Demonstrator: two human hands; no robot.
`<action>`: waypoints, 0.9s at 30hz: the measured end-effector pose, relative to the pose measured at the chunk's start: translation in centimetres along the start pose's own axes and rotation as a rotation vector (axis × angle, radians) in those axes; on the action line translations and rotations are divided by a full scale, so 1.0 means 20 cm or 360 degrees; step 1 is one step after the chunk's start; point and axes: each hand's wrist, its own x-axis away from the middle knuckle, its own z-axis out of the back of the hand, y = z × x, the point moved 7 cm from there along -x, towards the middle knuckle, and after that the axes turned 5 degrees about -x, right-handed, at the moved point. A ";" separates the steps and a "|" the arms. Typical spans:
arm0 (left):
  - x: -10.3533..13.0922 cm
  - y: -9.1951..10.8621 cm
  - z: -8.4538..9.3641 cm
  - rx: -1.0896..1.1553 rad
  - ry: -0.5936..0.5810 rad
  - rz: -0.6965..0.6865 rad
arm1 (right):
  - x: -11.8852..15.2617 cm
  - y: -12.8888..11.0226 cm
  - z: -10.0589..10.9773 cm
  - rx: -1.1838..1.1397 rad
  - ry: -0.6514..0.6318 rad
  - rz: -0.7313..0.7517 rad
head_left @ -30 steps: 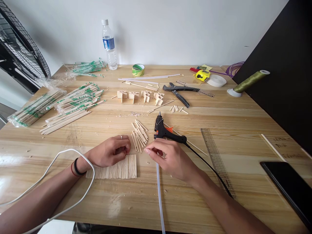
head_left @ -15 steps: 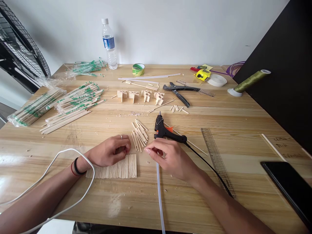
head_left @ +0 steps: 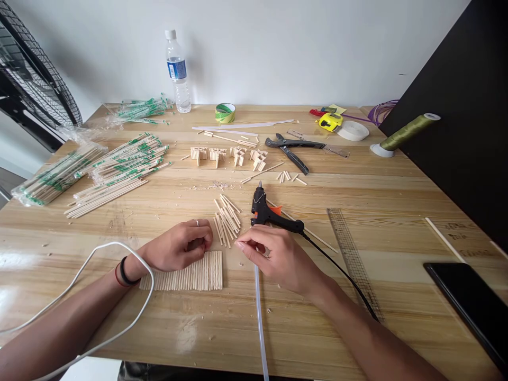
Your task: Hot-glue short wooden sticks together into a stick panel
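Observation:
My left hand (head_left: 184, 246) is curled with its fingers closed, resting over the top edge of a flat panel of short wooden sticks (head_left: 198, 275) laid side by side. Its fingertips are hidden, so what they hold, if anything, does not show. To the right, my right hand (head_left: 273, 256) has thumb and forefinger pinched together; nothing I can name shows between them. Just beyond it lies a black hot glue gun (head_left: 273, 211) with an orange trigger, nozzle pointing away. A long clear glue stick (head_left: 259, 317) runs from under my right hand toward the table's front edge. Loose cut sticks (head_left: 228, 219) lie between the hands.
Small stick assemblies (head_left: 217, 154) stand in a row farther back, beside a dark cutter (head_left: 293, 151). Wrapped chopsticks (head_left: 123, 164) lie left. A white cable (head_left: 83, 270) loops over my left forearm. A clear ruler (head_left: 353, 259) and a phone (head_left: 468, 301) are right; a bottle (head_left: 178, 76) stands behind.

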 end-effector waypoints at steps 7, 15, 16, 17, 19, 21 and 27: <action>0.00 -0.01 0.00 0.0001 0.0000 0.0013 | 0.00 0.00 0.00 0.0006 -0.0010 -0.0001; 0.00 0.00 0.00 -0.0005 0.0007 0.0001 | 0.00 0.00 0.00 0.0000 0.0004 -0.0003; 0.00 0.00 0.00 -0.0005 0.0003 0.0005 | 0.00 0.00 0.00 0.0002 0.0003 -0.0007; 0.00 0.00 0.00 -0.0003 0.0002 0.0006 | 0.00 0.00 0.00 0.0004 0.0003 -0.0010; 0.00 0.00 0.00 -0.0001 -0.0002 0.0015 | 0.00 -0.01 0.00 0.0004 0.0003 -0.0010; 0.00 0.00 0.00 0.0001 -0.0007 0.0023 | 0.00 -0.01 0.00 0.0002 0.0003 -0.0010; 0.00 0.00 0.00 0.0014 -0.0005 0.0034 | 0.00 -0.01 0.00 0.0001 0.0006 -0.0012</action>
